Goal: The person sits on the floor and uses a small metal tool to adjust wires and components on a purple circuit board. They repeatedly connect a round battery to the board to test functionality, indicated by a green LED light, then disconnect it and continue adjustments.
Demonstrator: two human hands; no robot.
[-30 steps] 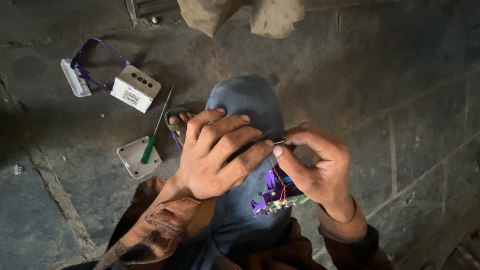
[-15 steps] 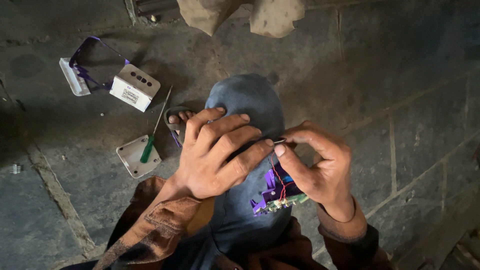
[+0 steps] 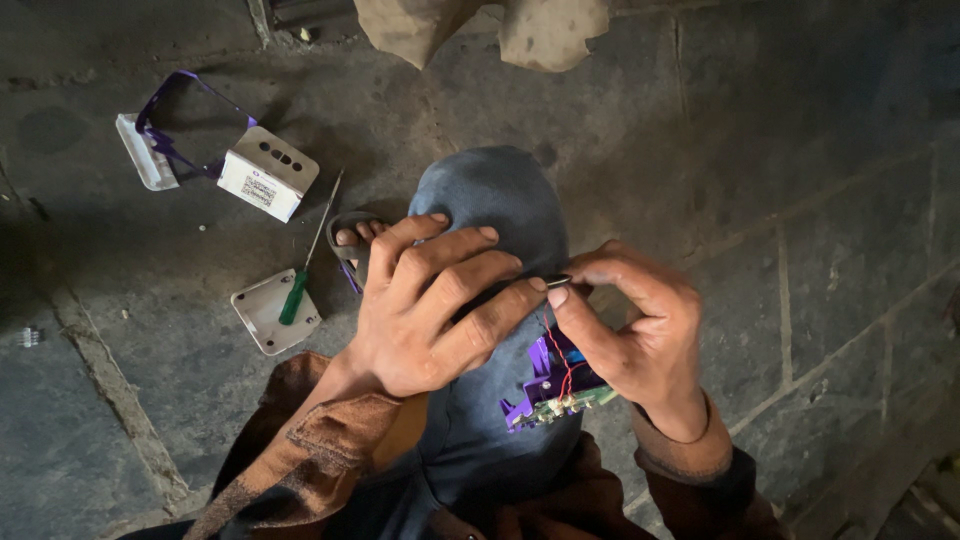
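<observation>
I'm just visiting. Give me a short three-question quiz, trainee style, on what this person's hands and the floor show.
1. True or false: the green-handled screwdriver lies on a square white plate.
2. Which hand has the circuit board hanging beneath it? A left, B right.
3. What colour are the thin wires running down to the board?

Key: 1 true. 2 B. 3 red.

To your left, the stone floor (image 3: 120, 420) is obstructed by a green-handled screwdriver (image 3: 300, 280) lying across a white cover plate (image 3: 262, 318), with a white box (image 3: 268, 172) and a purple frame (image 3: 185, 120) beyond. To your right, bare floor lies open beside the raised knee (image 3: 495, 200).
</observation>
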